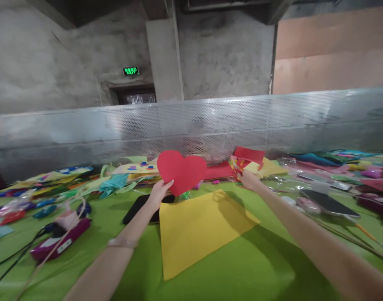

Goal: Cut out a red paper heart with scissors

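My left hand (159,191) is closed on the lower edge of a red paper heart (181,169) and holds it upright above the green table cover (241,267). My right hand (248,179) reaches far forward to a heap of red and yellow paper scraps (252,162) at the back of the table; its fingers are closed among the scraps, and what they grip is hidden. A yellow sheet of paper (197,228) lies flat between my two arms. A black flat object (141,207) lies under my left wrist.
A perforated metal barrier (210,121) runs along the table's far edge. Coloured paper cut-outs (128,169) pile up at the back left. A magenta tool with cables (61,238) lies at the left. Plastic bags, a dark tablet (328,202) and thin sticks lie at the right.
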### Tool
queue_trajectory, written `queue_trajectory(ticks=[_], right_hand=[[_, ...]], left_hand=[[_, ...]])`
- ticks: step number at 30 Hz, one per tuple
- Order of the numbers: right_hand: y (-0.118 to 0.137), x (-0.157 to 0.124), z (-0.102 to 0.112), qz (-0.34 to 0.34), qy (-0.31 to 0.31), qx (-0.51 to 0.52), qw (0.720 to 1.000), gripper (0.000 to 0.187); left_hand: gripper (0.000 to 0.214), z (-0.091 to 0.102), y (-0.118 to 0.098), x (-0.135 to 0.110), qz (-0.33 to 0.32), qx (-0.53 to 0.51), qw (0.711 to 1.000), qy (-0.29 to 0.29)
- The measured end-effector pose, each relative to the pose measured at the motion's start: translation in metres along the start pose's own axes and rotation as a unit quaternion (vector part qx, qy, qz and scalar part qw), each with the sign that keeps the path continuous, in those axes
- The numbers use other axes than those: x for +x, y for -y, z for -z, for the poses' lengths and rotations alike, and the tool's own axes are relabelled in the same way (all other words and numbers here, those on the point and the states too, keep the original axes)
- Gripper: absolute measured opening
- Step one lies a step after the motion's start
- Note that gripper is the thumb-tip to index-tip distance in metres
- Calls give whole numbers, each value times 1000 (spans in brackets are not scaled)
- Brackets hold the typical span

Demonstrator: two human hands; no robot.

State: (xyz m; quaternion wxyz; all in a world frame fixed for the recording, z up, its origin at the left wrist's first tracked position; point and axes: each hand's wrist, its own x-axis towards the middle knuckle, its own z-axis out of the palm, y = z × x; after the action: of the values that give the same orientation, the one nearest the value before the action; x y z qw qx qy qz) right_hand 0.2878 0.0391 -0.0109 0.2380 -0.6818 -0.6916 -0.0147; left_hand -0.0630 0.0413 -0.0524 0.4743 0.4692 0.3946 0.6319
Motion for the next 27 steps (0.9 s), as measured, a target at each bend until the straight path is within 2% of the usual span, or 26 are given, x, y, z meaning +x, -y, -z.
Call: queue_trajectory(ticks=[2,5,8,11,12,14,20,23,27], right_hand=[[21,-8,-8,8,-15,104,994,34],[46,-17,-20,29,-57,240,969,23],[54,-22,-28,28,-103,326,939,17],[52,-28,-37,-1,-126,411,903,25],[52,-31,-40,-17,-123,458,880,27],[55,-38,-47,-30,-105,504,857,30],[91,-63,-59,-37,-55,547,835,28],[107,-78,-56,-19,-14,577,816,24],[117,-94,-50,-31,21,601,798,16]], left_hand=[[22,-4,-2,-2,-7,2,1000,-7],[21,-10,-4,-6,-15,1,1000,-13],[24,-15,-5,-8,-26,-4,1000,-10],[26,-21,-4,-10,-46,-18,999,-15],[25,-24,-4,-11,-54,-25,998,-19],[24,-31,-3,-16,-68,-40,996,-32],[29,-58,0,-40,-98,-39,993,-49],[35,-66,-1,-50,-127,-24,991,-46],[47,-73,-5,-63,-178,-15,983,-46]])
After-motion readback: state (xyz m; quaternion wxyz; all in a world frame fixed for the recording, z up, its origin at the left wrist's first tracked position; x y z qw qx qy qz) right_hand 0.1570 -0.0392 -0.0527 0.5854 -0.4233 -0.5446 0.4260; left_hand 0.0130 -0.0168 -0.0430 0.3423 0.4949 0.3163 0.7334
